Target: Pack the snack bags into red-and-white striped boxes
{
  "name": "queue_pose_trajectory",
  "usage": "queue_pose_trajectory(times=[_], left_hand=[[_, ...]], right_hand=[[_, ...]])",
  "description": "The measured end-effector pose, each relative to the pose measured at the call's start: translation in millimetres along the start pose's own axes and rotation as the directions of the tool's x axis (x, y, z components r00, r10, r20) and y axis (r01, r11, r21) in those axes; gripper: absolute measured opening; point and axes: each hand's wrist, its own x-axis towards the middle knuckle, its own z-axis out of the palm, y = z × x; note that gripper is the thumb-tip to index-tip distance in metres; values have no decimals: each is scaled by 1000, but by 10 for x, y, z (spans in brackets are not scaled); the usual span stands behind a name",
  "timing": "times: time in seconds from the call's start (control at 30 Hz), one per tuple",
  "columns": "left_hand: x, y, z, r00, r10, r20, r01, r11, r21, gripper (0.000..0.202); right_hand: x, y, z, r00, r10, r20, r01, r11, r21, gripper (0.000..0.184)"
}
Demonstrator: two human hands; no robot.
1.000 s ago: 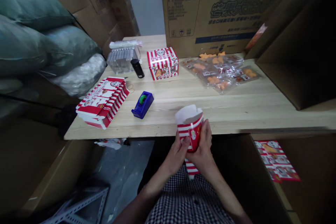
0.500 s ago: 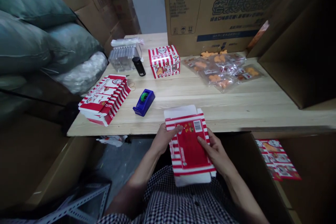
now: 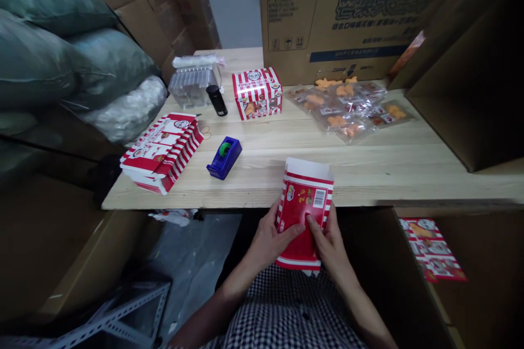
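A red-and-white striped carton [image 3: 301, 245] is held between my two hands at the table's front edge, its barcode side facing up and its white end flap pointing away from me. My left hand [image 3: 270, 237] grips the carton's left side, thumb lying across the red panel. On the right side my right hand [image 3: 329, 237] is closed round it, with its thumb pressing the panel near the middle. The fingers of both hands are partly hidden beneath the carton. A blue tape dispenser [image 3: 224, 158] with a green core sits on the table, left of the carton.
Flat striped cartons [image 3: 161, 150] are stacked at the table's left. A built striped box [image 3: 257, 94], a black cylinder [image 3: 216, 101] and clear plastic containers [image 3: 194, 87] stand behind. Clear packets [image 3: 347, 109] lie at right. Below right, an open cardboard box holds a printed sheet [image 3: 433, 248].
The carton has turned a little and shifted right, and it looks narrower, as if squeezed. My left hand has moved right and down along its side, its thumb now near the middle.
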Motion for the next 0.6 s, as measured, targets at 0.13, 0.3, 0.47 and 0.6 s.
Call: queue_pose_trajectory(times=[0.13,0.3,0.47,0.6], left_hand=[[6,-56,11,999,-24,27,25,999,-23,45],[63,-200,-73,995,-56,-78,53,998,-41,32],[30,-185,-184,996,-90,3,90,984,-151,34],[-38,-213,-214,997,-74,5,73,980,-186,38]], right_hand=[[-25,-3,39,1000,2,-23,-1,1000,8,75],[-47,-54,1,984,151,99,-170,959,226,79],[53,-90,-239,944,173,280,-269,895,356,56],[142,-33,-400,909,166,383,-304,892,335,50]])
